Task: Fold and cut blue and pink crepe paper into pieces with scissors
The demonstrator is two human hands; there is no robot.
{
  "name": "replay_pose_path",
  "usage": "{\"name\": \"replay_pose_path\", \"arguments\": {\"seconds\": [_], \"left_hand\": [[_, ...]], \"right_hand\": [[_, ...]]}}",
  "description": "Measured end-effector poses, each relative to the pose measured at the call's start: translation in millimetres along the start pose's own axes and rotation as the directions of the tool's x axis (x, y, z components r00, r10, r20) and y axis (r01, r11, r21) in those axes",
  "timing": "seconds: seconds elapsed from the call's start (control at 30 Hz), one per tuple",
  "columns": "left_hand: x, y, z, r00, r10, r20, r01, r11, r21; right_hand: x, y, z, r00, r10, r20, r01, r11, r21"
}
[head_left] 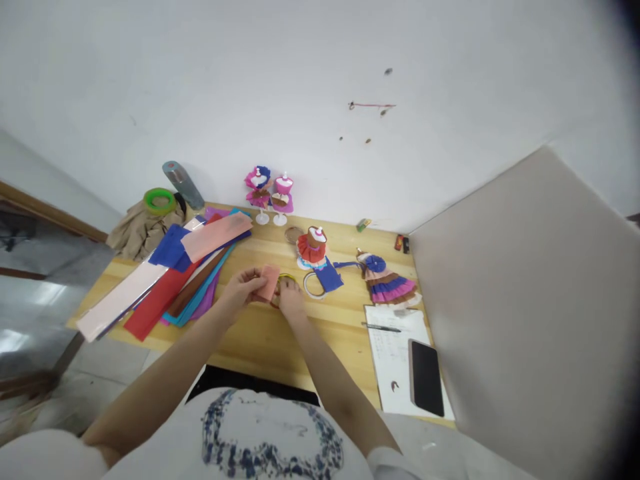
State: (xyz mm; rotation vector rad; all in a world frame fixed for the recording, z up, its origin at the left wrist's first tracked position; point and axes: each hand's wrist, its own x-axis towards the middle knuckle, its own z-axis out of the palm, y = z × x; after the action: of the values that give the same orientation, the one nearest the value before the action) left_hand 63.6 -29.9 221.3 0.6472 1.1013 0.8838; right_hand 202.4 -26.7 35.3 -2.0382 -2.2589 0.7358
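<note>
My left hand (243,288) grips a small folded piece of salmon-pink paper (269,283), thumb on top. Close on its right, my right hand (291,297) has curled fingers over a yellow-edged, ring-like thing (287,275). Fingers hide most of that ring, and what they pinch cannot be made out. Just beyond stands a small dress form in a red ruffled skirt (312,249). Beside it lie a white tape ring (313,285) and a piece of blue paper (329,276).
Coloured paper strips (165,280) cover the table's left side. Behind are a grey bottle (183,185), a green tape roll (159,201) and two dressed forms (281,200). On the right lie a ruffled paper dress (390,283), a pen (383,327), a paper sheet (385,360) and a phone (426,377).
</note>
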Motion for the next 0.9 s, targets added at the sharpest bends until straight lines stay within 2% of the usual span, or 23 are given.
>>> {"name": "replay_pose_path", "arguments": {"seconds": [0.07,0.13,0.3,0.4,0.5,0.6,0.67,0.8,0.87,0.9], "left_hand": [[-5.4,6.7,-0.1,0.999,0.041,0.010,-0.042,0.999,0.009],[-10.2,14.0,-8.2,0.997,0.068,0.032,-0.068,0.998,0.009],[-19.6,35.7,-48.3,0.999,0.016,0.049,-0.017,1.000,0.017],[-18.7,49.5,-66.6,0.994,-0.006,0.108,-0.004,0.996,0.093],[-11.9,57.7,-70.6,0.989,0.021,0.144,-0.042,0.989,0.144],[-5.3,58.8,-59.4,0.984,0.055,0.169,-0.085,0.981,0.175],[-4.5,58.0,-43.8,0.972,0.049,0.229,-0.102,0.968,0.228],[-11.1,58.8,-2.4,0.909,0.006,0.417,-0.171,0.918,0.359],[-15.4,60.7,15.7,0.867,-0.035,0.497,-0.217,0.871,0.441],[-17.2,62.0,22.9,0.848,-0.054,0.528,-0.243,0.845,0.477]], "right_hand": [[-0.4,-4.5,-3.2,0.999,0.024,0.026,-0.025,1.000,0.013],[-1.4,-11.8,-4.1,0.998,0.052,0.047,-0.054,0.998,0.040],[-20.3,-35.9,2.3,0.973,0.201,0.115,-0.221,0.956,0.195],[-40.8,-47.5,6.2,0.943,0.291,0.162,-0.331,0.870,0.365],[-58.1,-53.4,4.9,0.921,0.345,0.180,-0.384,0.731,0.564],[-73.1,-52.7,-7.9,0.928,0.336,0.163,-0.337,0.566,0.752],[-85.1,-48.5,-26.8,0.942,0.313,0.125,-0.263,0.449,0.854],[-113.4,-34.1,-92.0,0.959,0.282,-0.040,-0.032,0.247,0.968],[-126.1,-28.7,-131.0,0.944,0.291,-0.153,0.104,0.177,0.979],[-131.5,-27.7,-149.3,0.923,0.287,-0.258,0.235,0.111,0.966]]}}
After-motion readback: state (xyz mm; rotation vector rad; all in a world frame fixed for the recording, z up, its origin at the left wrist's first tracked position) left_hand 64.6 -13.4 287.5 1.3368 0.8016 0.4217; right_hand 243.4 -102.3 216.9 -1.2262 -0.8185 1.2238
